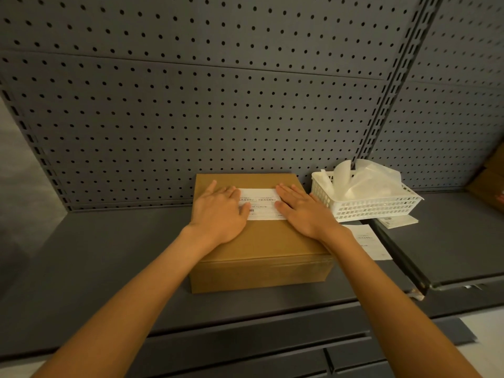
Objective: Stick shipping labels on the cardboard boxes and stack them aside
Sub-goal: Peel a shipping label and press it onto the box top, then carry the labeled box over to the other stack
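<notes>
A brown cardboard box sits on the dark grey shelf, closed, with a white shipping label lying flat on its top. My left hand lies flat on the label's left end, fingers spread. My right hand lies flat on the label's right end. Both palms press down on the box top and hold nothing.
A white plastic basket with crumpled backing paper stands right of the box. Loose label sheets lie beside and under it. More cardboard boxes show at the far right edge. A perforated grey back panel rises behind.
</notes>
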